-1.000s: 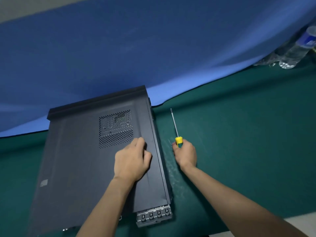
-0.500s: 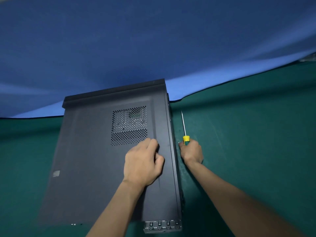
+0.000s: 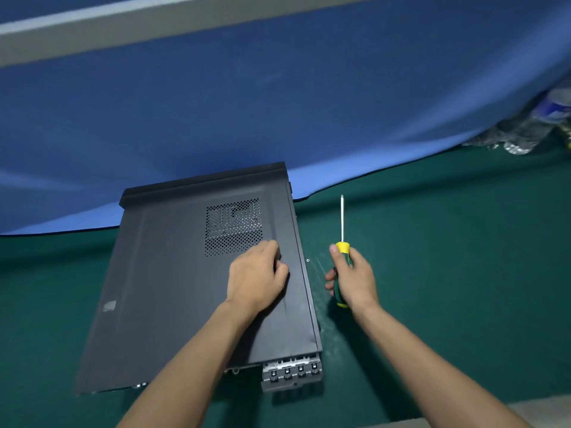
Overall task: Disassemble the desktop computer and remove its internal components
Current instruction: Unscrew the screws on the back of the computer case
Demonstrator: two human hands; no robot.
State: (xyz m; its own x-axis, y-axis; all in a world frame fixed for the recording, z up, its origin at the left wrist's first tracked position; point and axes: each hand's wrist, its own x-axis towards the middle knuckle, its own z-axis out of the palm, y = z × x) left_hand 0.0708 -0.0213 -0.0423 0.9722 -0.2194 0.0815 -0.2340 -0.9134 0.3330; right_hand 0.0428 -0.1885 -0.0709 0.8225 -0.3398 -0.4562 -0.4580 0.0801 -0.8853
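A black desktop computer case (image 3: 173, 282) lies flat on the green table, side panel up, with a perforated vent (image 3: 233, 227) near its far right. My left hand (image 3: 256, 279) rests on the panel just below the vent, fingers curled at a ridge. My right hand (image 3: 352, 279) is to the right of the case and grips a screwdriver (image 3: 342, 223) with a yellow and green handle, its shaft pointing away from me. A small screw (image 3: 308, 260) lies on the table between the case and that hand. The case's rear slot bracket (image 3: 292, 373) shows at the near edge.
The green table (image 3: 448, 273) stretches to the right of the case. A blue cloth (image 3: 247, 118) hangs behind it and drapes over the table's far edge. Clear plastic bottles (image 3: 531, 131) lie at the far right. The table's near edge shows at bottom right.
My right hand has lifted the screwdriver off the table and now holds it higher, with the handle in full view. My left hand stays on the panel. The camera view shifted.
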